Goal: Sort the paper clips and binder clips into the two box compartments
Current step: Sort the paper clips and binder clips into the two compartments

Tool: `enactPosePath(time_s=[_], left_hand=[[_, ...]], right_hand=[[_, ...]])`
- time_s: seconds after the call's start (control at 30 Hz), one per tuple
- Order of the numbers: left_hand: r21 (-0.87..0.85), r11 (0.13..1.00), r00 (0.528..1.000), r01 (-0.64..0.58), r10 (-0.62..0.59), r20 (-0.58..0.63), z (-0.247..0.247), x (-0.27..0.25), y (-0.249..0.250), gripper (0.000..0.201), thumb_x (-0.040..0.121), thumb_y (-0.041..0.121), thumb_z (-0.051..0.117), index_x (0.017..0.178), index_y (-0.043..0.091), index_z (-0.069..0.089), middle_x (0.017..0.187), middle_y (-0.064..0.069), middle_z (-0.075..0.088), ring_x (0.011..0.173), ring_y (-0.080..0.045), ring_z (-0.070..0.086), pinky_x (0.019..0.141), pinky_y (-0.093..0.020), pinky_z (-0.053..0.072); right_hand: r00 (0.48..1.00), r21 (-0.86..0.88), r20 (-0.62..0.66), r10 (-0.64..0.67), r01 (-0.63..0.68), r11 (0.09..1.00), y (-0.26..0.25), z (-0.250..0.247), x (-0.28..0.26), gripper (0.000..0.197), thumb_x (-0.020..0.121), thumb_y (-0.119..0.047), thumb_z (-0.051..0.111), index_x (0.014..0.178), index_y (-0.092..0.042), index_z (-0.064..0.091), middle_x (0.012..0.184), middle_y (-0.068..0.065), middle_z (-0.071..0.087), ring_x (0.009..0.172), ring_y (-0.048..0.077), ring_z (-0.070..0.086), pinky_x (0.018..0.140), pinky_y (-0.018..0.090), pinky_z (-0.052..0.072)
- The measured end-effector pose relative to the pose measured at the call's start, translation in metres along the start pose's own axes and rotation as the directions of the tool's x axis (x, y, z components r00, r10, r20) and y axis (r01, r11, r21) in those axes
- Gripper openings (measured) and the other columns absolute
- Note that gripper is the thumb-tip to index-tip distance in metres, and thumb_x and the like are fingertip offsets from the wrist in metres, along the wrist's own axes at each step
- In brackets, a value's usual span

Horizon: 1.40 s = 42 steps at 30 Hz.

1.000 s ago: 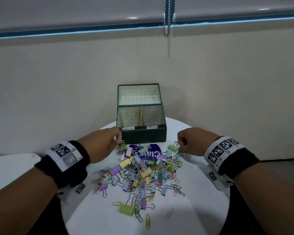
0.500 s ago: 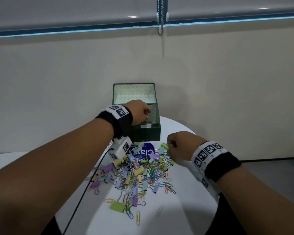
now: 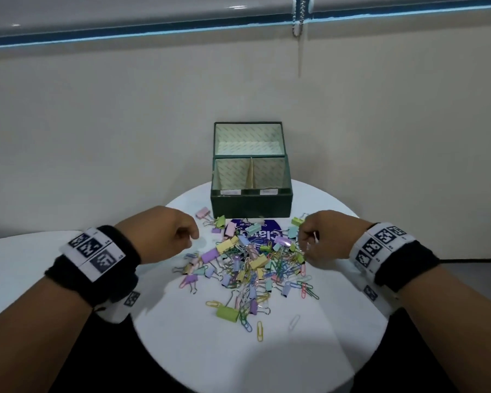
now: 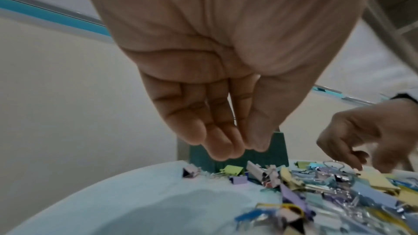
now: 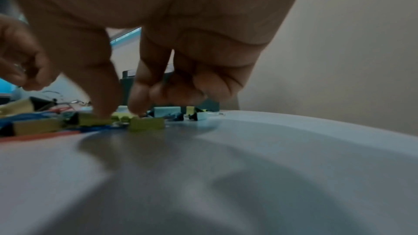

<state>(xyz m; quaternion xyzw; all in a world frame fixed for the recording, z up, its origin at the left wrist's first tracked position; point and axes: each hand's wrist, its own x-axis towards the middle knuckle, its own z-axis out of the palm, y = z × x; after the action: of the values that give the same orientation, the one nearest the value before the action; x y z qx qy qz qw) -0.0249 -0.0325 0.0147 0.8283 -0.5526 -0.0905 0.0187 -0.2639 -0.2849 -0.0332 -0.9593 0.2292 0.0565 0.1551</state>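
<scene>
A dark green box [image 3: 251, 207] stands open at the table's far edge, its lid upright and a divider splitting it into two compartments; their floors are hidden. Before it lies a pile of pastel binder clips and paper clips [image 3: 247, 262]. My left hand [image 3: 192, 236] hovers at the pile's left edge; in the left wrist view its fingers [image 4: 217, 138] hang together, thumb alongside, holding nothing I can see. My right hand [image 3: 302, 245] is curled at the pile's right edge. Its thumb and index tip pinch a green binder clip [image 5: 120, 118] lying on the table.
The round white table [image 3: 238, 350] has bare surface toward me. A big green binder clip [image 3: 228, 314], a yellow paper clip [image 3: 260, 331] and a white one [image 3: 294, 321] lie apart at the near side. A second white table [image 3: 12, 265] adjoins at left. The wall stands behind the box.
My left hand came back from above the box and now hangs at the pile's left edge. The right hand stayed low at the pile's right edge.
</scene>
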Motion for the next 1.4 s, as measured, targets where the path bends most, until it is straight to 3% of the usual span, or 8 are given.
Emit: enactPosePath(time_s=[0.2, 0.33, 0.47, 0.67, 0.9, 1.07, 1.23, 1.4], left_hand=[[-0.012, 0.998, 0.984, 0.069, -0.066, 0.168, 0.007, -0.022, -0.024, 0.026, 0.079, 0.034, 0.076, 0.103, 0.04, 0.068, 0.092, 0.02, 0.065, 0.086, 0.001, 0.061, 0.08, -0.016, 0.047], [0.071, 0.997, 0.991, 0.034, -0.043, 0.13, 0.021, -0.022, -0.022, 0.022, 0.075, 0.051, 0.073, 0.093, 0.039, 0.067, 0.087, 0.021, 0.063, 0.084, 0.0, 0.06, 0.08, -0.023, 0.05], [0.105, 0.994, 0.991, 0.006, -0.02, 0.135, 0.022, -0.017, -0.02, 0.011, 0.082, 0.043, 0.066, 0.089, 0.036, 0.069, 0.088, 0.021, 0.062, 0.082, 0.001, 0.058, 0.079, -0.022, 0.049], [0.035, 0.998, 0.986, -0.044, 0.038, 0.163, 0.017, -0.018, -0.022, 0.005, 0.082, 0.034, 0.065, 0.081, 0.037, 0.068, 0.089, 0.021, 0.062, 0.082, 0.002, 0.06, 0.083, -0.026, 0.052], [0.019, 0.999, 0.993, -0.042, 0.039, 0.108, 0.025, 0.0, -0.016, 0.035, 0.088, 0.03, 0.069, 0.122, 0.039, 0.067, 0.102, 0.013, 0.062, 0.093, -0.005, 0.062, 0.087, -0.026, 0.05], [0.065, 0.994, 0.991, -0.094, 0.087, 0.106, 0.026, 0.006, -0.008, 0.02, 0.092, 0.029, 0.065, 0.11, 0.032, 0.074, 0.102, 0.013, 0.064, 0.093, -0.007, 0.06, 0.087, -0.024, 0.048], [0.135, 0.985, 0.987, -0.103, 0.084, 0.138, 0.024, 0.01, -0.006, 0.009, 0.088, 0.034, 0.063, 0.095, 0.033, 0.069, 0.093, 0.015, 0.064, 0.085, -0.009, 0.059, 0.08, -0.028, 0.052], [-0.165, 0.985, 0.992, 0.058, -0.038, 0.122, 0.011, 0.014, -0.025, 0.006, 0.083, 0.024, 0.074, 0.078, 0.024, 0.07, 0.068, 0.015, 0.067, 0.062, -0.004, 0.061, 0.068, -0.018, 0.048]], right_hand=[[1.0, -0.036, -0.01, 0.007, -0.007, 0.999, -0.002, -0.001, -0.001, 0.016, 0.079, -0.04, 0.08, 0.093, -0.039, 0.071, 0.099, -0.02, 0.06, 0.083, -0.004, 0.053, 0.074, 0.02, 0.042], [1.0, -0.025, 0.0, 0.007, -0.007, 1.0, -0.006, 0.004, -0.004, 0.008, 0.081, -0.031, 0.073, 0.081, -0.039, 0.071, 0.093, -0.021, 0.064, 0.087, 0.0, 0.058, 0.084, 0.025, 0.052], [1.0, -0.042, -0.025, 0.009, -0.01, 0.999, -0.007, 0.007, -0.004, 0.01, 0.083, -0.029, 0.061, 0.077, -0.025, 0.068, 0.082, -0.013, 0.068, 0.08, 0.011, 0.064, 0.081, 0.033, 0.058], [1.0, -0.012, -0.017, -0.022, 0.022, 1.0, -0.006, 0.007, -0.005, 0.014, 0.083, -0.022, 0.064, 0.077, -0.034, 0.068, 0.087, -0.019, 0.067, 0.085, 0.003, 0.061, 0.082, 0.029, 0.056], [1.0, -0.016, -0.019, -0.008, 0.008, 1.0, -0.004, 0.006, -0.008, 0.023, 0.078, -0.028, 0.069, 0.095, -0.043, 0.07, 0.095, -0.021, 0.06, 0.084, -0.002, 0.056, 0.081, 0.023, 0.052], [0.999, -0.013, -0.009, -0.04, 0.04, 0.999, -0.007, 0.006, -0.009, 0.024, 0.079, -0.029, 0.071, 0.098, -0.043, 0.072, 0.096, -0.021, 0.063, 0.086, -0.001, 0.058, 0.083, 0.027, 0.055], [0.998, -0.021, -0.042, -0.052, 0.051, 0.998, -0.007, 0.006, -0.007, 0.01, 0.078, -0.032, 0.069, 0.076, -0.036, 0.061, 0.087, -0.02, 0.064, 0.078, 0.001, 0.059, 0.075, 0.025, 0.053], [0.998, -0.027, -0.011, -0.068, 0.067, 0.997, -0.006, 0.008, -0.004, 0.009, 0.084, -0.037, 0.073, 0.09, -0.042, 0.068, 0.093, -0.023, 0.065, 0.083, -0.004, 0.056, 0.082, 0.024, 0.052]])
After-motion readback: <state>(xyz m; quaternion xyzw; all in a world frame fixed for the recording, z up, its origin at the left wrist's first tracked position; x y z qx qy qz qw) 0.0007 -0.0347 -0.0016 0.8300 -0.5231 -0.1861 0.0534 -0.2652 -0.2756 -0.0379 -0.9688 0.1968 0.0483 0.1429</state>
